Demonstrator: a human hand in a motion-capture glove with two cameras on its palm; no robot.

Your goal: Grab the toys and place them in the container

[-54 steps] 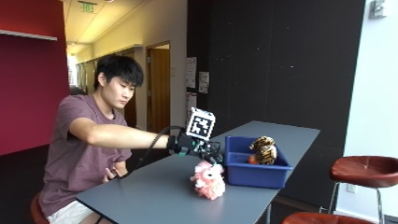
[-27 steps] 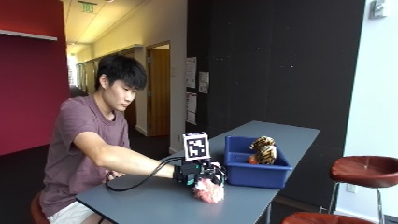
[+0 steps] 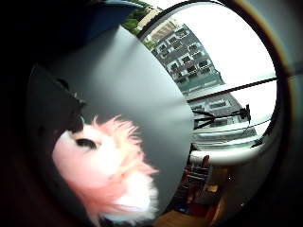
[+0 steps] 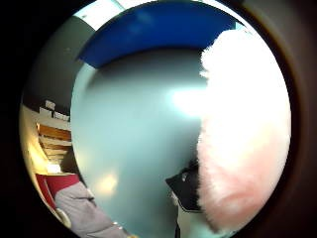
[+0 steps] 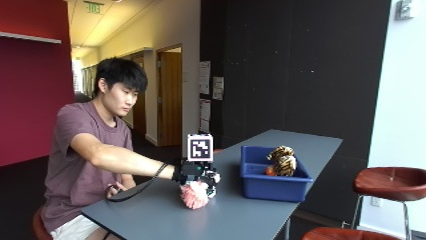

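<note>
As right hand (image 5: 194, 173) grips, pink toy (image 5: 195, 194) hangs below.

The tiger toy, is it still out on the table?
No, the tiger toy sits inside the blue container, while only the pink toy is out on the table.

hand (image 5: 195, 172) hides pink toy's (image 5: 195, 195) top, finger positions unclear

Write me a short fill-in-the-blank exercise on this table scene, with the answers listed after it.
1. The gloved right hand rests on top of a fluffy ____ toy.
2. The container is ____ in colour.
3. A striped ____ toy already sits in the container.
4. The pink toy stands on the grey ____.

Answers: pink; blue; tiger; table
</note>
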